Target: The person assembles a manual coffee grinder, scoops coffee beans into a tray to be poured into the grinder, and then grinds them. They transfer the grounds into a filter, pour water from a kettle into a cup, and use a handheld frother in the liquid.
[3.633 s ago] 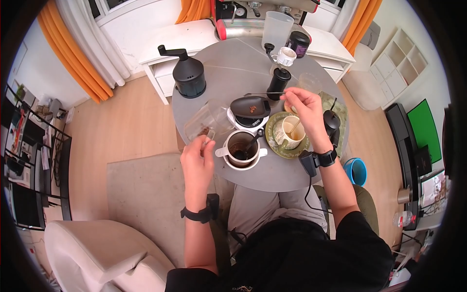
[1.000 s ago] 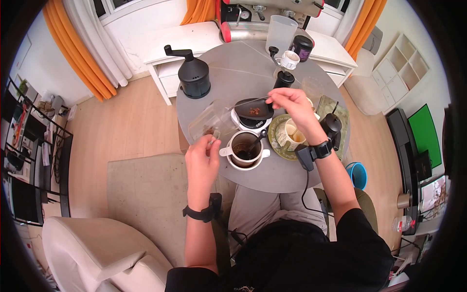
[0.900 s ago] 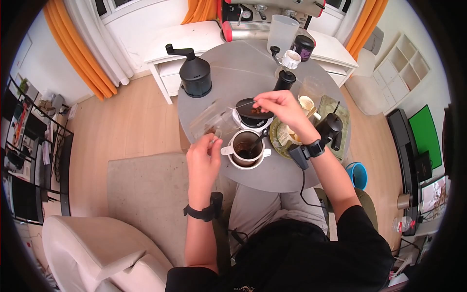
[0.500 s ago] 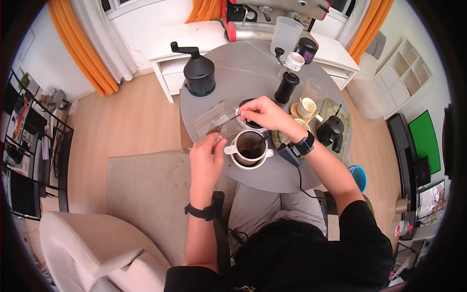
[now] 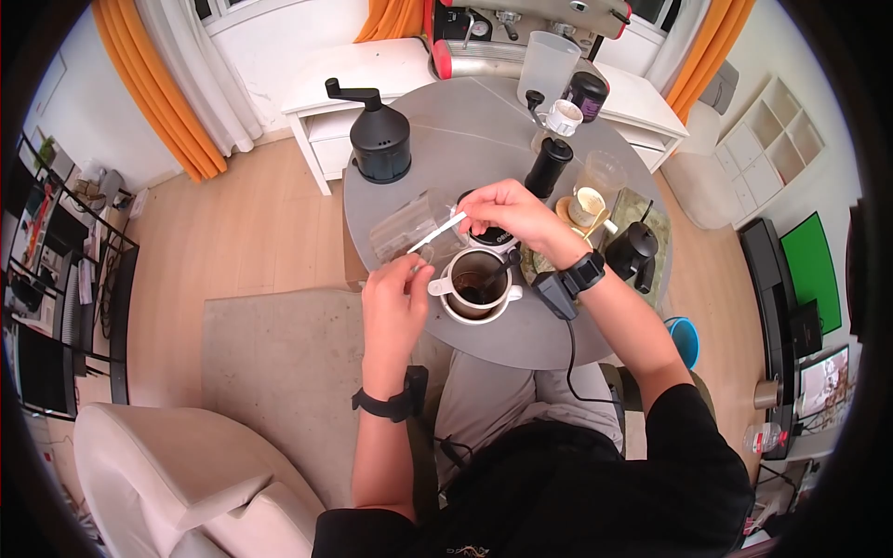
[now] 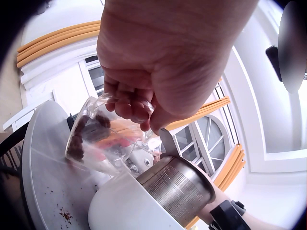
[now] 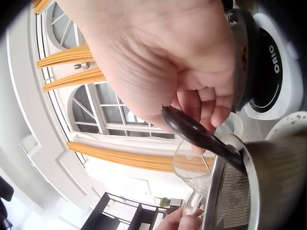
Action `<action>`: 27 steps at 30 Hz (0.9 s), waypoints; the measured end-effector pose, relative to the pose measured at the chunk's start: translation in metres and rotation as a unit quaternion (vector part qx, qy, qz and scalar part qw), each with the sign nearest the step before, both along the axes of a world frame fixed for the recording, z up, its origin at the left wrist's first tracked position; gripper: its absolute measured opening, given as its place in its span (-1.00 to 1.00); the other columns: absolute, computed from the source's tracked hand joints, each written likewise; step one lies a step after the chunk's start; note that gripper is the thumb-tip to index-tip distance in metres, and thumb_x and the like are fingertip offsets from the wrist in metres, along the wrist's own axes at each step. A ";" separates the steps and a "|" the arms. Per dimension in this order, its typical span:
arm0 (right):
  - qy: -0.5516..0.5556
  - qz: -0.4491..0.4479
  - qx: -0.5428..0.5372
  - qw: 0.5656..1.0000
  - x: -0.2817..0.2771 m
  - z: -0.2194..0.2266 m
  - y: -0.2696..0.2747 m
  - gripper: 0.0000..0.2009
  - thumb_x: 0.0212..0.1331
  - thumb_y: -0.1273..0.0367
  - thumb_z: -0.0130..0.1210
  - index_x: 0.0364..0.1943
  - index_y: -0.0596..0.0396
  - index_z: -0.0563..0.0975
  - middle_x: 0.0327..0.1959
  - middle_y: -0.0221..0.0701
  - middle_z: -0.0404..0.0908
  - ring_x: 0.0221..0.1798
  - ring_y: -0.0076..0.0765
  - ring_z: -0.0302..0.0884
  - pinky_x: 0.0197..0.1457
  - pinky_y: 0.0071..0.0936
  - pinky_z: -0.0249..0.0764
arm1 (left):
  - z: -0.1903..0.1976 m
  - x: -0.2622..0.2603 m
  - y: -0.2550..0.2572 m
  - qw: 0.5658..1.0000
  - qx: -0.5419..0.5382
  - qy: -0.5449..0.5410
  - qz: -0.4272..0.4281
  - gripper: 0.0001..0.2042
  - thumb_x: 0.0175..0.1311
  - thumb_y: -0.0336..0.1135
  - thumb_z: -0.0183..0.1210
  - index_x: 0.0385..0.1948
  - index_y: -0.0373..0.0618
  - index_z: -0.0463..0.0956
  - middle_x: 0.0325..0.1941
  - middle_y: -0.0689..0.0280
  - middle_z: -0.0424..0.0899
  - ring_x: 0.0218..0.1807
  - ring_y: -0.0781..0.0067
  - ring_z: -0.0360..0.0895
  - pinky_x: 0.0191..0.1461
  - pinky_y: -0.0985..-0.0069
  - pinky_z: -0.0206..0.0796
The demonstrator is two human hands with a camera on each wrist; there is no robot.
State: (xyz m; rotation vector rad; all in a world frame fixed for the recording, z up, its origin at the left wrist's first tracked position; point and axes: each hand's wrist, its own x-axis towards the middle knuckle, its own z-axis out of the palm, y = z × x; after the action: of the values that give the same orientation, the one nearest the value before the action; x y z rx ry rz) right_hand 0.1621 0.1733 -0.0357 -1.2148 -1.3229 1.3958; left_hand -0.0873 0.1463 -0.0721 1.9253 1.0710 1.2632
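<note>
Two grips — left hand [image 5: 394, 302] clutches a glass jug [image 5: 407, 223] by its handle [image 7: 194, 203], right hand [image 5: 512, 216] pinches a utensil [image 5: 437, 234].

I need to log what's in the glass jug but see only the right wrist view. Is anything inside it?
Observer: Yes, dark brown bits lie inside the glass jug.
Operator: What is the right hand pinching? I can't make it out.
Observer: A thin tool, glinting white in the head view and pointing toward the left hand.
Operator: Any spills?
Observer: Yes, reddish-brown crumbs on the gray tabletop, seen from the left wrist.
</note>
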 end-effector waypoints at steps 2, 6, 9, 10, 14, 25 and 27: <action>0.017 -0.011 0.004 1.000 0.002 0.000 -0.001 -0.81 0.37 0.42 0.14 -0.10 0.26 0.69 -0.29 -0.32 0.78 -0.33 -0.61 0.60 -0.16 -0.65 0.55 | 0.001 0.000 0.000 1.000 -0.001 0.003 0.002 -0.88 0.27 -0.47 0.32 -0.24 -0.33 0.63 -0.52 0.12 0.65 -0.49 0.35 0.59 -0.34 0.45 0.39; 0.064 -0.049 0.007 0.997 0.009 0.004 -0.006 -0.81 0.38 0.43 0.14 -0.10 0.26 0.68 -0.27 -0.29 0.77 -0.33 -0.59 0.61 -0.14 -0.63 0.57 | 0.000 0.000 0.000 1.000 0.002 0.000 0.003 -0.87 0.27 -0.46 0.33 -0.24 -0.33 0.63 -0.52 0.12 0.64 -0.49 0.36 0.58 -0.35 0.45 0.38; 0.082 -0.080 -0.002 0.993 0.012 0.012 -0.012 -0.82 0.39 0.43 0.14 -0.10 0.27 0.68 -0.28 -0.27 0.77 -0.33 -0.57 0.63 -0.13 -0.62 0.58 | -0.001 0.000 0.001 1.000 0.000 -0.001 0.002 -0.86 0.27 -0.46 0.33 -0.24 -0.34 0.63 -0.52 0.12 0.65 -0.49 0.35 0.58 -0.34 0.45 0.39; 0.082 -0.080 -0.002 0.993 0.015 0.011 -0.013 -0.82 0.39 0.43 0.14 -0.10 0.27 0.68 -0.28 -0.27 0.77 -0.33 -0.57 0.63 -0.13 -0.62 0.58 | -0.001 0.000 0.001 1.000 -0.001 -0.004 0.003 -0.86 0.27 -0.46 0.33 -0.24 -0.34 0.63 -0.52 0.11 0.65 -0.49 0.35 0.58 -0.34 0.45 0.39; 0.112 -0.104 0.005 0.988 0.027 0.007 -0.018 -0.82 0.40 0.43 0.15 -0.10 0.27 0.68 -0.29 -0.26 0.76 -0.32 -0.53 0.62 -0.14 -0.59 0.56 | -0.003 0.001 0.001 1.000 0.002 -0.008 0.006 -0.85 0.27 -0.46 0.33 -0.22 -0.35 0.63 -0.51 0.10 0.65 -0.48 0.35 0.59 -0.32 0.45 0.41; 0.104 -0.176 0.047 0.978 0.065 0.014 -0.048 -0.82 0.41 0.42 0.12 -0.09 0.24 0.67 -0.28 -0.28 0.76 -0.31 -0.56 0.61 -0.12 -0.59 0.53 | 0.001 0.001 -0.001 0.999 -0.045 -0.006 0.010 -0.86 0.23 -0.44 0.34 -0.24 -0.28 0.66 -0.39 0.05 0.72 -0.37 0.07 0.67 -0.21 0.27 0.47; 0.133 -0.198 0.058 0.969 0.076 0.014 -0.055 -0.82 0.42 0.41 0.12 -0.09 0.24 0.66 -0.28 -0.28 0.76 -0.31 -0.56 0.61 -0.13 -0.59 0.53 | 0.001 0.001 -0.002 0.999 -0.047 -0.001 0.010 -0.86 0.23 -0.44 0.34 -0.24 -0.28 0.66 -0.40 0.05 0.71 -0.37 0.07 0.67 -0.20 0.27 0.47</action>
State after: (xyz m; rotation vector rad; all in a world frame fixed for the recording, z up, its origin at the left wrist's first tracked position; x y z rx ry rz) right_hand 0.2383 0.1185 -0.0212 -1.0970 -0.9036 1.1293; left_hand -0.0863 0.1445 -0.0708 1.8475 1.1308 1.2041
